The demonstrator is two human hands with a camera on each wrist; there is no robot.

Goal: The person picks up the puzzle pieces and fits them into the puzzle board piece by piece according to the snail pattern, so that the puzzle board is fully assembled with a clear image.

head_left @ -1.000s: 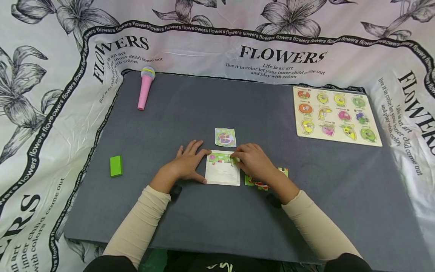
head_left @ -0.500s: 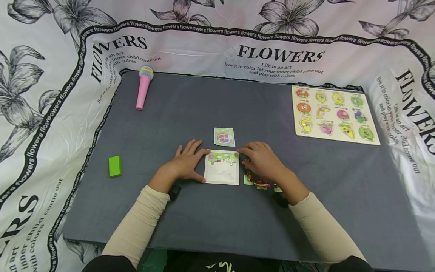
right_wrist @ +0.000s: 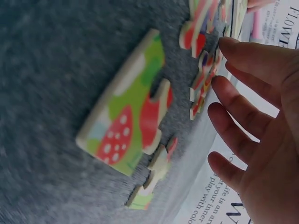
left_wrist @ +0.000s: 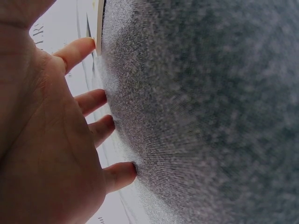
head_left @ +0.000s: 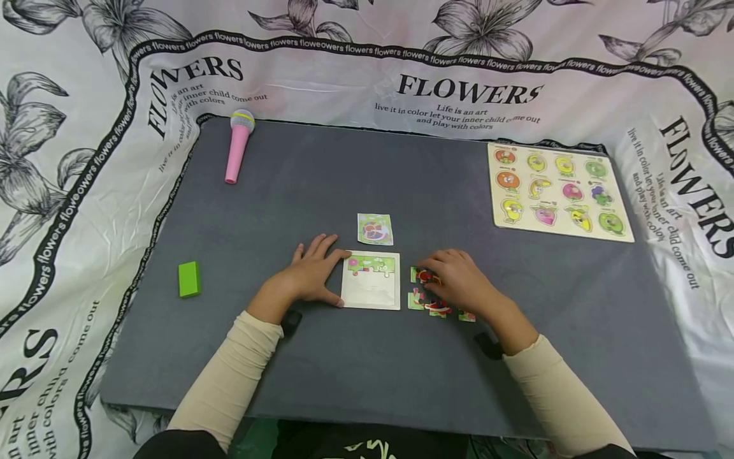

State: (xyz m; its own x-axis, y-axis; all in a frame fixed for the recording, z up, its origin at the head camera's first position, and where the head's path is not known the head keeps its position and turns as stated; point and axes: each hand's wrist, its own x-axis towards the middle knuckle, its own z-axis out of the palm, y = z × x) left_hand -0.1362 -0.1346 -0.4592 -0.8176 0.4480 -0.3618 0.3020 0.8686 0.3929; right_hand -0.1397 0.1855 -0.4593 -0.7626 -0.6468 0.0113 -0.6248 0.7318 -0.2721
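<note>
A small white puzzle tray lies in front of the person, with a joined strip of green puzzle pieces along its far edge. The left hand spreads its fingers, its thumb and index fingertip at the tray's left edge. Right of the tray, the right hand hovers low over loose puzzle pieces, partly covering them. In the right wrist view, its fingers are loosely bent beside a red and green piece; a strawberry-printed corner piece lies nearer the camera.
A small picture card lies just beyond the tray. A fruit board is at the far right, a pink toy microphone at the far left, and a green block on the left of the grey table.
The right hand has left the strip in the tray and moved right and nearer the person, over the loose pieces. The left hand stays at the tray's left edge.
</note>
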